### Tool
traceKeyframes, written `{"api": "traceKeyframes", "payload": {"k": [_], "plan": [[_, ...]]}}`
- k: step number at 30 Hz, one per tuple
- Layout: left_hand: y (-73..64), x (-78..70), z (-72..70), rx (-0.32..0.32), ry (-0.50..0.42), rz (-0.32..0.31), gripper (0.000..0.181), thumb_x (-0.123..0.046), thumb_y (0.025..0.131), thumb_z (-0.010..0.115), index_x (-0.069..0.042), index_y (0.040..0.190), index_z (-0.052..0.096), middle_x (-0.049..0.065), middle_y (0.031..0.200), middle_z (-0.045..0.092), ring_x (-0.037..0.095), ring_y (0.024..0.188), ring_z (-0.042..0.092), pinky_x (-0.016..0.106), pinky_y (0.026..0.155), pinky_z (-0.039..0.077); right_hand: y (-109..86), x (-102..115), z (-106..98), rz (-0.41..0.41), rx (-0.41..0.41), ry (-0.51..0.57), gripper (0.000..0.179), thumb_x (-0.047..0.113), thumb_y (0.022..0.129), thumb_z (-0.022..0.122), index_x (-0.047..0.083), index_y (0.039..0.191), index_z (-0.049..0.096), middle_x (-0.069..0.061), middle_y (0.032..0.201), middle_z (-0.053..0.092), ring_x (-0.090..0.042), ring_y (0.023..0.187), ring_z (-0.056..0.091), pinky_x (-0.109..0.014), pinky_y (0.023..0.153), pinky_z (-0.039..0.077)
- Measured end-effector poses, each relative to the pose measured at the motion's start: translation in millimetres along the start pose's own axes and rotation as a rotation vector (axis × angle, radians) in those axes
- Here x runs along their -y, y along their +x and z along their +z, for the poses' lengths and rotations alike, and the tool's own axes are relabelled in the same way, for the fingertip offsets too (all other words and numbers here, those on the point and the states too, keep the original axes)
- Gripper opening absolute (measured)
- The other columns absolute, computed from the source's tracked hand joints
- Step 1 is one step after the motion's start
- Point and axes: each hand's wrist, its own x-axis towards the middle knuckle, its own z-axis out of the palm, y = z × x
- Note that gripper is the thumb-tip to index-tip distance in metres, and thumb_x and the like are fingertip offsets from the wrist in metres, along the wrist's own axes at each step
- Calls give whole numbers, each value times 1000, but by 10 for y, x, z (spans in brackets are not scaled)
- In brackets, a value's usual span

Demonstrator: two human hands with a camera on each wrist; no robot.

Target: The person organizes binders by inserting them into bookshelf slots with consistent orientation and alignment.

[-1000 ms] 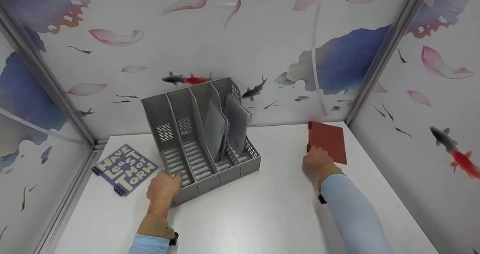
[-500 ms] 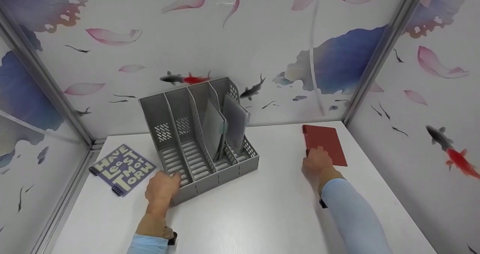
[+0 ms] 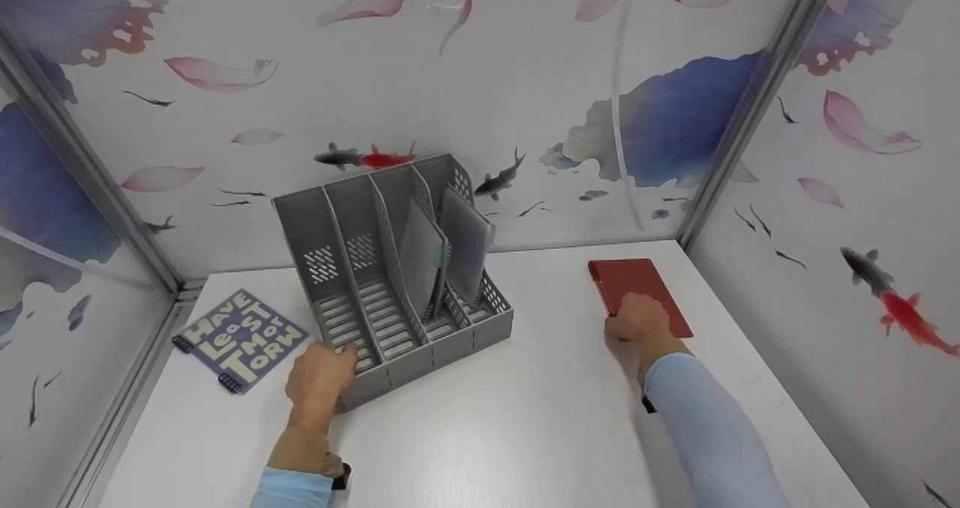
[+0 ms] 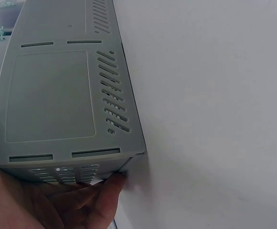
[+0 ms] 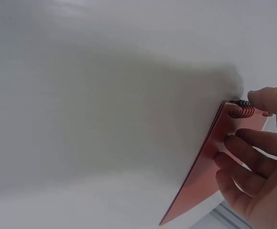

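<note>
A grey file organizer (image 3: 450, 352) with several upright compartments stands angled on the white table. My left hand (image 3: 319, 379) grips its front left corner, thumb over the rim; in the left wrist view the fingers curl around the end of its slotted side wall (image 4: 50, 95). At the right, a red spiral notebook (image 3: 626, 277) lies on the table. My right hand (image 3: 637, 319) is on its near part. The right wrist view has loosely bent fingertips against the red cover (image 5: 196, 188), the thumb beside the black coil binding (image 5: 241, 109).
Translucent-covered notebooks (image 3: 424, 257) lean in the organizer's two right compartments; the two left ones show bare slotted bottoms. A purple lettered notebook (image 3: 244, 341) lies left of the organizer. Patterned white panels (image 3: 525, 80) enclose the table at the back and both sides.
Under my right hand the red notebook has turned counterclockwise, its far end swinging left. The left hand keeps its grip on the organizer. The whole view has drifted slightly.
</note>
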Motion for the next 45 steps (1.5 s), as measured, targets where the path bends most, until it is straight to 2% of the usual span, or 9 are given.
{"api": "traceKeyframes", "payload": {"k": [4, 7, 11, 17, 22, 28, 32, 38, 45], "plan": [[-16, -4, 4, 9, -5, -6, 66, -45, 107, 55, 14, 136, 64, 33, 121, 76, 46, 104, 76, 54, 79, 58, 48, -49, 45, 10, 8, -9, 31, 27, 97, 74, -3, 104, 72, -16, 90, 68, -33, 80, 61, -48, 75, 56], [-21, -6, 4, 11, -7, -8, 67, -45, 107, 54, 14, 138, 63, 33, 124, 75, 47, 106, 75, 55, 82, 58, 64, -46, 32, 14, 14, -13, 31, 28, 97, 76, -2, 105, 73, -17, 90, 71, -34, 82, 64, -48, 75, 57], [-13, -2, 1, 7, -2, -6, 68, -45, 108, 55, 14, 140, 62, 34, 125, 75, 46, 106, 75, 55, 81, 58, 81, -45, -9, -1, 37, -27, 27, 24, 93, 78, -1, 103, 72, -16, 89, 71, -33, 82, 65, -46, 72, 56], [1, 4, -4, -2, 2, -6, 67, -46, 107, 54, 14, 136, 64, 33, 120, 76, 45, 101, 76, 52, 75, 57, 72, -39, -15, -50, 67, -98, 30, 13, 91, 75, -6, 114, 73, -24, 106, 77, -34, 87, 66, -53, 83, 62], [15, -2, -16, -13, 2, -14, 69, -46, 106, 53, 14, 138, 63, 34, 124, 76, 48, 107, 76, 54, 78, 57, -78, 74, -32, -41, 50, -140, 30, 10, 102, 70, -9, 126, 72, -30, 123, 76, -41, 103, 72, -60, 101, 63], [3, -2, -8, -12, -5, -14, 68, -46, 107, 54, 14, 138, 63, 33, 122, 76, 45, 104, 75, 51, 77, 56, -285, 182, -65, -16, -3, -161, 32, 2, 105, 70, -11, 134, 68, -36, 130, 71, -54, 122, 66, -67, 108, 59], [-9, 10, 10, 0, -8, -18, 68, -46, 107, 54, 14, 139, 62, 33, 123, 76, 44, 104, 75, 52, 78, 57, -297, 168, -46, -22, -45, -195, 36, -1, 102, 74, -12, 135, 66, -38, 129, 70, -55, 120, 64, -68, 107, 60], [-11, -3, 4, -8, -14, -9, 67, -47, 107, 54, 12, 139, 63, 33, 126, 76, 44, 106, 75, 54, 83, 57, -194, 79, 8, -25, -111, -319, 36, 1, 102, 74, -13, 135, 67, -41, 131, 65, -53, 113, 66, -63, 95, 66], [8, -7, -4, -11, -13, -20, 65, -47, 107, 54, 10, 136, 65, 31, 123, 77, 44, 105, 76, 55, 82, 57, 57, -105, 16, -36, -101, -349, 36, 4, 102, 76, -13, 132, 69, -34, 119, 76, -45, 98, 76, -64, 95, 66]]}}
